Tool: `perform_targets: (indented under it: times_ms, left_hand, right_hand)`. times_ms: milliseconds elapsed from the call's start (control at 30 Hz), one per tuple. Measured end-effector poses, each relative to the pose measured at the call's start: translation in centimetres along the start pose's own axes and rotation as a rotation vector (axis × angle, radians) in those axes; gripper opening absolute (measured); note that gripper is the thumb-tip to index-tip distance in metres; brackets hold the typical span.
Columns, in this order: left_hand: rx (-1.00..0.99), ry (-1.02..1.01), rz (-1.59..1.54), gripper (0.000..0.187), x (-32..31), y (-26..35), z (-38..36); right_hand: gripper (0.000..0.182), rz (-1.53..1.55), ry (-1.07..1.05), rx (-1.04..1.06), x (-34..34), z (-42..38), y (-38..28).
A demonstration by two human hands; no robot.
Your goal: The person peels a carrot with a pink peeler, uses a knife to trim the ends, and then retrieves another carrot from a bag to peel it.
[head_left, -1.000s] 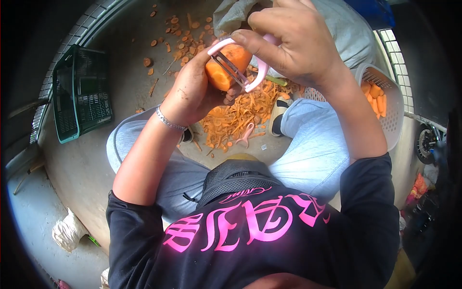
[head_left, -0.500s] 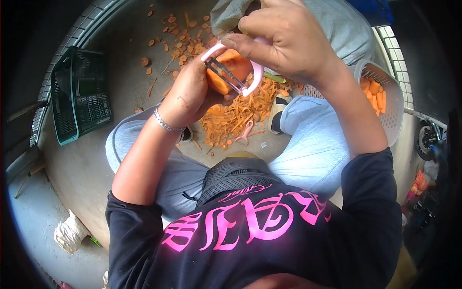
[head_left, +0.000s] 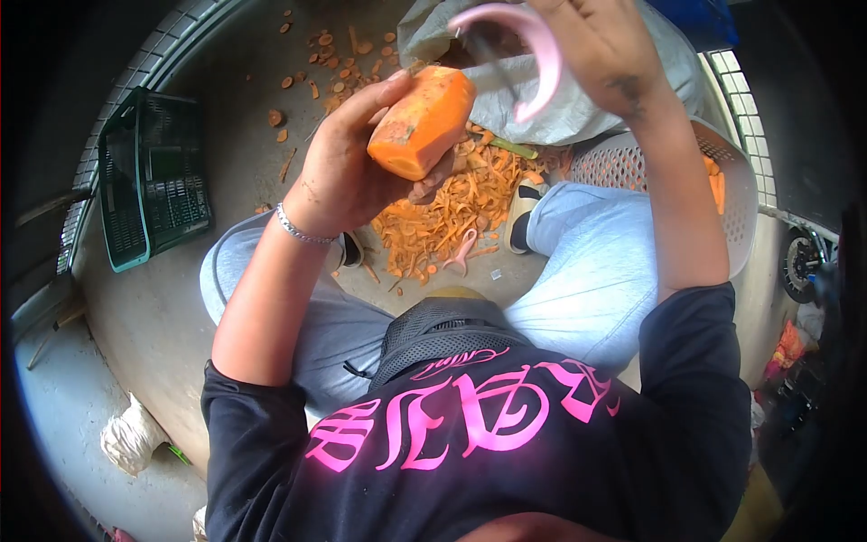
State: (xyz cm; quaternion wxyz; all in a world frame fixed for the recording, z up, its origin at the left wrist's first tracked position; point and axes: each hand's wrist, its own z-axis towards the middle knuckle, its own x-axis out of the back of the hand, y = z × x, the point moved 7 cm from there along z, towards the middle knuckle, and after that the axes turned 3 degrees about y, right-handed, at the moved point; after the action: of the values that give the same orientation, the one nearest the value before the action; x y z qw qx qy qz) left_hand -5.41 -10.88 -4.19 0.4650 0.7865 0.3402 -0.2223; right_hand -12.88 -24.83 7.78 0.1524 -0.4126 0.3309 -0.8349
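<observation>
Head view, close, facing forward, downward

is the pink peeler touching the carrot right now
No, the pink peeler in the right hand is held apart from the carrot in the left hand, with a gap showing between them.

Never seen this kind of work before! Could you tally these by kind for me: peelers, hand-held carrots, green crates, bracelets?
Peelers: 2 (a held peeler in the right hand; a loose peeler below)
Carrots in hand: 1 (the carrot in the left hand)
Green crates: 1 (the crate)
Bracelets: 1 (the bracelet)
Total: 5
</observation>
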Motion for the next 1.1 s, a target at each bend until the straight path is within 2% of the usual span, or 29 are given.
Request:
perform_targets:
  times_ms: [67, 133, 233, 333, 433, 500, 633, 833, 900, 933, 1100]
  left_hand:
    - [0.027, -0.103, -0.027, 0.059, 0.5, -0.4, 0.3]
    - [0.051, -0.178, -0.036, 0.058, 0.1, -0.6, 0.3]
    - [0.062, 0.196, 0.034, 0.056, 0.3, -0.7, 0.3]
    - [0.014, 0.210, 0.064, 0.055, 0.7, -1.0, 0.8]
    - [0.068, 0.113, 0.057, 0.053, 0.5, -1.2, 0.6]
    - [0.113, 0.107, 0.015, 0.051, 0.2, -1.3, 0.4]
    - [0.143, 0.086, -0.023, 0.050, 0.0, -1.6, 0.3]
    - [0.140, 0.053, -0.031, 0.062, 0.6, -2.2, 0.7]
    - [0.114, 0.119, 0.031, 0.042, 0.5, -1.9, 0.4]
    - [0.100, 0.152, 0.062, 0.044, 0.6, -1.8, 0.3]
    - [0.080, 0.006, 0.064, 0.046, 0.6, -1.9, 0.4]
  right_hand:
    - [0.016, -0.015, 0.013, 0.171, -1.3, -0.5, 0.1]
    - [0.012, -0.065, -0.014, 0.236, -2.1, -1.4, -0.9]
    - [0.009, -0.113, 0.005, 0.325, -2.7, -1.9, -1.6]
    - [0.009, -0.207, 0.020, 0.359, -2.7, -2.2, -2.3]
    - [0.010, -0.216, 0.007, 0.342, -2.9, -2.2, -2.4]
    - [0.011, -0.137, -0.008, 0.316, -3.0, -2.2, -2.2]
    - [0.012, -0.232, -0.009, 0.340, -3.1, -2.2, -2.4]
    - [0.014, -0.293, 0.027, 0.386, -3.2, -2.3, -2.4]
    - [0.015, -0.294, 0.051, 0.428, -3.2, -2.5, -2.5]
    - [0.015, -0.294, 0.060, 0.444, -3.2, -2.5, -2.6]
    - [0.013, -0.161, 0.062, 0.471, -3.1, -2.2, -2.5]
